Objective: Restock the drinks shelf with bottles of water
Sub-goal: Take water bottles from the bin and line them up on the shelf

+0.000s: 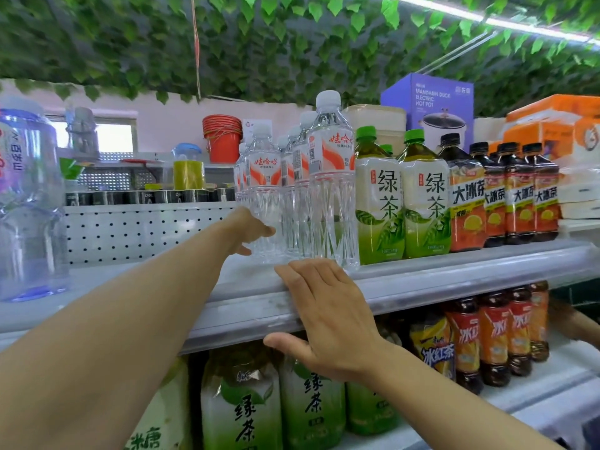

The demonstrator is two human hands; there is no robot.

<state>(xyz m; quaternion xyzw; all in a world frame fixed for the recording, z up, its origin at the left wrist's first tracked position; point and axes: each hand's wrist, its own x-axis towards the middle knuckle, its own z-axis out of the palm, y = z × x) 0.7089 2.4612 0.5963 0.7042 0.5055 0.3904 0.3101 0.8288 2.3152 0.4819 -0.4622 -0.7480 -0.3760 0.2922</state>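
I am seeing the water bottles [302, 190] standing upright in rows on the upper shelf [422, 280], running back from its front edge, roughly midway along it. The tallest-looking one [332, 186] is standing nearest the front edge, touching the green tea bottles [402, 196] on its right. My left hand [251, 230] is reaching over the front edge and wrapping the base of the left front water bottle [263, 196], thumb on the near side; the fingers are going behind the clear plastic, so I cannot tell exactly how they are lying. My right hand [328, 316] is resting flat on the shelf's front lip, fingers straight and close together, thumb hanging below the edge, holding nothing. Dark iced tea bottles [506, 196] are lining the shelf toward its right end. A big clear water jug [29, 206] is sitting at the left end. Below, the lower shelf [552, 394] is carrying more green tea [276, 407] and red tea bottles [496, 339]. A purple hot pot box [428, 105] is showing behind the drinks.
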